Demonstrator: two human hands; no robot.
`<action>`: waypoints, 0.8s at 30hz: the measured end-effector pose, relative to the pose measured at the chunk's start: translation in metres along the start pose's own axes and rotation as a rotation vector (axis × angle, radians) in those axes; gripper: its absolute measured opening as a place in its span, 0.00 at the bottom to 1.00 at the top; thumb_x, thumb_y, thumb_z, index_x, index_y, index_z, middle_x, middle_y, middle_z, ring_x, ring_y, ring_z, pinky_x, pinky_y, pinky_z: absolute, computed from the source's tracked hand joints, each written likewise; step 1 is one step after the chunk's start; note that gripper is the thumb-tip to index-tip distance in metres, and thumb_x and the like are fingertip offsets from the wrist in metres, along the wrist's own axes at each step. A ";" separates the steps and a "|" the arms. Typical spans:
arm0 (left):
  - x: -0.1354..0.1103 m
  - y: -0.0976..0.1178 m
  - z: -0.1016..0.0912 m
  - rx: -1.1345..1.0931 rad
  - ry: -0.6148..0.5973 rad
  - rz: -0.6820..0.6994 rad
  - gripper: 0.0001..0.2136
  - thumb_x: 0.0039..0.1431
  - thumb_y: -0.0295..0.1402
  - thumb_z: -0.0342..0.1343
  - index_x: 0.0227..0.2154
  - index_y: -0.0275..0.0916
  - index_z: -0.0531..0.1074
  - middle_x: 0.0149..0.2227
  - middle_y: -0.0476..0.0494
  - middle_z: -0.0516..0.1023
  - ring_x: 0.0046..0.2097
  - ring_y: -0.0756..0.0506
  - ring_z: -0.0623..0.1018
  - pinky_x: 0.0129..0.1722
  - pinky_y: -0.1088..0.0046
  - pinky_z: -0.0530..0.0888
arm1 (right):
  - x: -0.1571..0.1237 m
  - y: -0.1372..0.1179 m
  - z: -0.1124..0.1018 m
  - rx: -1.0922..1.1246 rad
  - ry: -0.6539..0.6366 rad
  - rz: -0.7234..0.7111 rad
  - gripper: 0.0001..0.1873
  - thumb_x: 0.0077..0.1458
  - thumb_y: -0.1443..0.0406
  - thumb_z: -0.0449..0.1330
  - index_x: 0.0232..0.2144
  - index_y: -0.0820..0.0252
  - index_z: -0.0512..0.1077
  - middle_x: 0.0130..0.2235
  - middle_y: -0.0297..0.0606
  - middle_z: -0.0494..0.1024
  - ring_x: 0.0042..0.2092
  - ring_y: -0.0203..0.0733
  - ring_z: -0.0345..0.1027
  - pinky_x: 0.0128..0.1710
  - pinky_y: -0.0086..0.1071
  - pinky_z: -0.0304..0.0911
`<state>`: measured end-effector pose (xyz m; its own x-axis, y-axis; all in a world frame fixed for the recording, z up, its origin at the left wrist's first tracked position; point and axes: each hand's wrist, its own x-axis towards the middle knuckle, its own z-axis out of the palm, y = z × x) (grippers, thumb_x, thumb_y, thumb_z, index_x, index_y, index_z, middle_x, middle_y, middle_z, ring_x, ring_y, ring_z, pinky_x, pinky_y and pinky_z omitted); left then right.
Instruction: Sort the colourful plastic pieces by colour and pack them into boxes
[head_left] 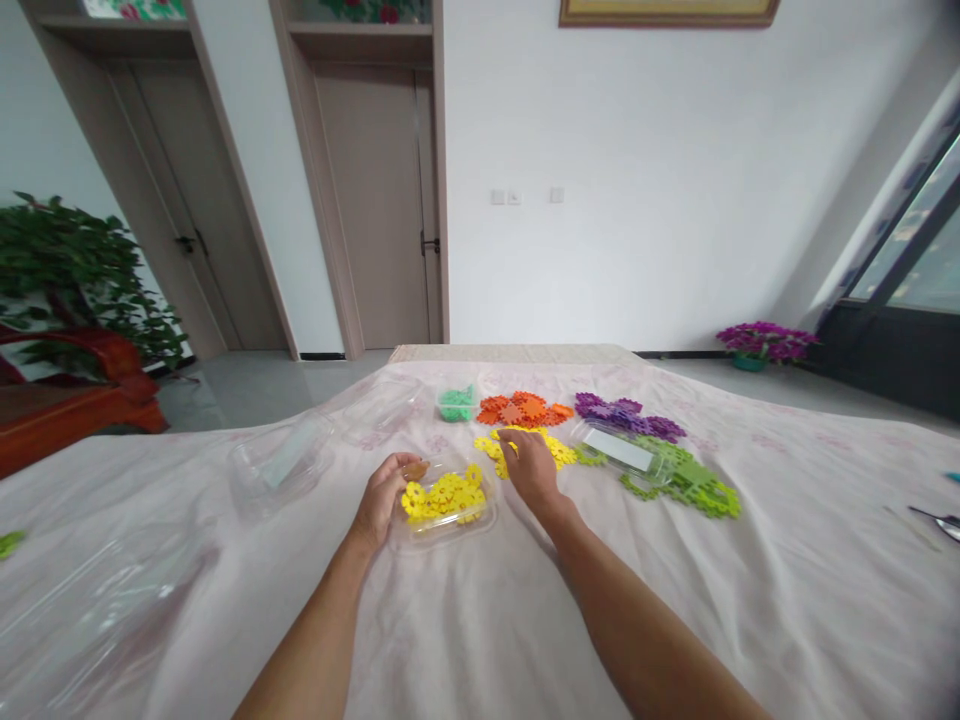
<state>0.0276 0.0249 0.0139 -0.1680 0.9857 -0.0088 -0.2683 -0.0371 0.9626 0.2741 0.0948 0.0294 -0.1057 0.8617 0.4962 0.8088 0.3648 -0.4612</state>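
Note:
My left hand [384,492] grips the left rim of a clear plastic container [442,530] holding several yellow flower-shaped pieces [444,494]. My right hand [529,463] rests, fingers curled, on a loose pile of yellow pieces [559,452] on the pale pink cloth, just right of the container. What its fingers hold, if anything, is hidden. Behind lie an orange pile [525,409], a purple pile [626,414] and a green pile [694,482].
A small tub of mint-green pieces [456,402] stands at the back. A clear lid with a white label [619,450] lies on the green and purple piles. Empty clear containers [281,462] sit to the left. A spoon [941,520] lies at the far right.

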 end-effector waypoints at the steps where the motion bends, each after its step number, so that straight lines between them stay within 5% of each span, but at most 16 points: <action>1: 0.000 0.000 0.000 -0.009 -0.006 -0.002 0.16 0.39 0.30 0.58 0.37 0.38 0.72 0.38 0.44 0.82 0.40 0.42 0.79 0.41 0.69 0.70 | 0.000 0.006 0.001 -0.085 -0.015 0.010 0.15 0.64 0.62 0.51 0.46 0.54 0.76 0.46 0.40 0.78 0.50 0.47 0.65 0.51 0.36 0.57; 9: 0.004 -0.006 -0.004 -0.023 -0.014 0.006 0.17 0.40 0.30 0.59 0.37 0.39 0.72 0.40 0.43 0.82 0.45 0.41 0.79 0.44 0.69 0.70 | -0.002 0.013 0.012 -0.393 -0.123 0.039 0.18 0.63 0.53 0.52 0.44 0.57 0.75 0.46 0.47 0.73 0.50 0.53 0.60 0.49 0.42 0.53; 24: 0.003 -0.005 -0.003 -0.019 -0.023 0.024 0.16 0.40 0.29 0.59 0.37 0.38 0.72 0.41 0.41 0.81 0.46 0.41 0.79 0.46 0.67 0.70 | -0.003 0.017 0.015 -0.258 -0.123 0.091 0.14 0.57 0.56 0.58 0.42 0.55 0.76 0.45 0.42 0.75 0.49 0.49 0.61 0.49 0.38 0.52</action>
<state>0.0257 0.0273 0.0087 -0.1523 0.9881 0.0205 -0.2825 -0.0634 0.9572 0.2791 0.1041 0.0089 -0.0823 0.9288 0.3614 0.9369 0.1957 -0.2897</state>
